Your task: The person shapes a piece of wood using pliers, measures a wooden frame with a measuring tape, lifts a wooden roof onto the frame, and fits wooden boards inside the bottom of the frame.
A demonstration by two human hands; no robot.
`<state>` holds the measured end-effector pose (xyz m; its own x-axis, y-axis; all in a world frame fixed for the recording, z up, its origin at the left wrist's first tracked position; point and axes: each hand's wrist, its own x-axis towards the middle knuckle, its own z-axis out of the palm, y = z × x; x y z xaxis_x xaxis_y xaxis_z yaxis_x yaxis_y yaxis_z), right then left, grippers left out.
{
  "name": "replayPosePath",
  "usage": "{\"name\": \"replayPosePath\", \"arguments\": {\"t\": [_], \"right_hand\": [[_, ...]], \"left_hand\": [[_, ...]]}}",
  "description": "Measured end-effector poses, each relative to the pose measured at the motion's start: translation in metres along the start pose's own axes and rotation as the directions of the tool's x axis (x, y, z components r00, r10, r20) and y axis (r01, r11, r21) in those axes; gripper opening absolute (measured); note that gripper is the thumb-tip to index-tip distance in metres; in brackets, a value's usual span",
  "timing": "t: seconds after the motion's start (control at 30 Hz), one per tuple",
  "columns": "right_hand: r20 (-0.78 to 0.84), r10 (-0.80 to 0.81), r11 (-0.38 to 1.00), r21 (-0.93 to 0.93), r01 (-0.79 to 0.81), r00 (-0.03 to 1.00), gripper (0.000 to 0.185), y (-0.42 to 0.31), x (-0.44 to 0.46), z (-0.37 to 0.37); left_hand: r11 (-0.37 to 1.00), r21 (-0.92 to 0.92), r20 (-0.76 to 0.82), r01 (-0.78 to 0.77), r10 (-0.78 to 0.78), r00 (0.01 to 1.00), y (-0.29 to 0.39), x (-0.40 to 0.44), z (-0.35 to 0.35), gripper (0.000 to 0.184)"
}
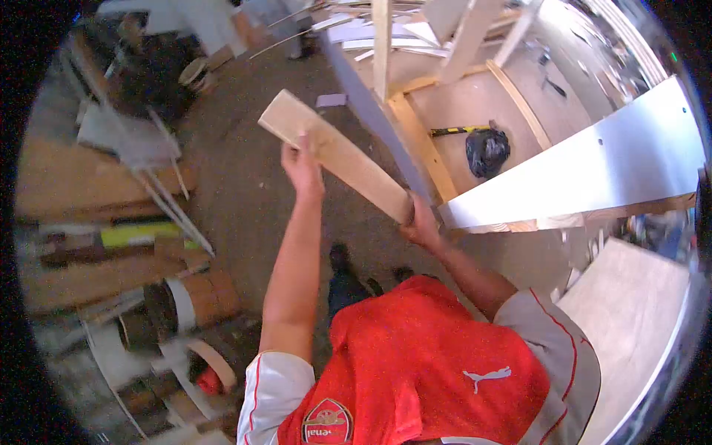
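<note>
A flat, pale wooden board (345, 159) is held up in front of my body, slanting from upper left to lower right. Near its upper left end, my left hand (302, 169) grips the near edge, with a finger over the face. My right hand (423, 226) is closed round the lower right end. To the right of the board stands a wooden frame (415, 133) with a grey side panel. Inside it lie a black plastic bag (488, 152) and a hammer (456, 131) with a yellow and black handle, partly behind the bag.
A shiny white panel (586, 167) on a wooden edge juts out at right. Below it leans a plywood sheet (630, 304). Boards and offcuts (96, 185) are piled along the left, blurred. Several wood strips (393, 33) lie at the back. A small pale scrap (331, 100) rests on the floor.
</note>
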<state>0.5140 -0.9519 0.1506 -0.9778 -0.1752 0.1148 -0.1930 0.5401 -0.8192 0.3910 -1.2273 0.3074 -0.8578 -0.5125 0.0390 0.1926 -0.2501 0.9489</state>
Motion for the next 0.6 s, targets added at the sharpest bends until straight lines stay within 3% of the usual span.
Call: {"name": "replayPosePath", "arguments": {"t": [0.03,0.1,0.17,0.23,0.37,0.47,0.53,0.6], "right_hand": [[-0.028,0.028,0.998,-0.053,-0.03,0.999,0.093,-0.008,0.016,-0.001],[-0.115,-0.024,0.969,-0.248,-0.006,0.993,0.09,-0.03,0.042,-0.002],[-0.173,-0.016,0.924,-0.379,-0.051,0.985,0.087,-0.046,0.06,-0.006],[-0.224,0.066,0.886,-0.435,-0.16,0.972,0.084,-0.065,0.083,-0.002],[-0.31,0.137,0.786,-0.544,-0.294,0.941,0.081,-0.095,0.13,-0.017],[-0.454,0.169,0.566,-0.682,-0.463,0.875,0.08,-0.046,0.156,-0.013],[-0.559,0.242,0.427,-0.673,-0.604,0.793,0.077,0.012,0.164,-0.016],[-0.554,0.473,0.335,-0.606,-0.722,0.685,0.071,-0.001,0.167,-0.052]], "left_hand": [[0.996,-0.068,-0.006,-0.049,0.048,0.999,0.011,0.026,0.0,0.037],[0.979,0.013,0.012,-0.202,0.202,0.979,0.013,0.086,-0.025,0.039],[0.983,0.005,-0.098,-0.183,0.183,0.978,0.037,0.114,-0.022,0.04],[0.994,0.098,-0.164,-0.04,0.056,0.985,0.023,0.158,-0.034,0.041],[0.985,0.124,-0.041,0.124,-0.119,0.992,-0.033,0.219,-0.058,0.04],[0.896,0.391,0.034,0.211,-0.242,0.97,-0.075,0.231,-0.041,0.043],[0.854,0.479,0.206,0.204,-0.335,0.919,-0.107,0.234,-0.02,0.048],[0.829,0.552,0.444,0.089,-0.383,0.81,-0.163,0.24,-0.012,0.052]]}}
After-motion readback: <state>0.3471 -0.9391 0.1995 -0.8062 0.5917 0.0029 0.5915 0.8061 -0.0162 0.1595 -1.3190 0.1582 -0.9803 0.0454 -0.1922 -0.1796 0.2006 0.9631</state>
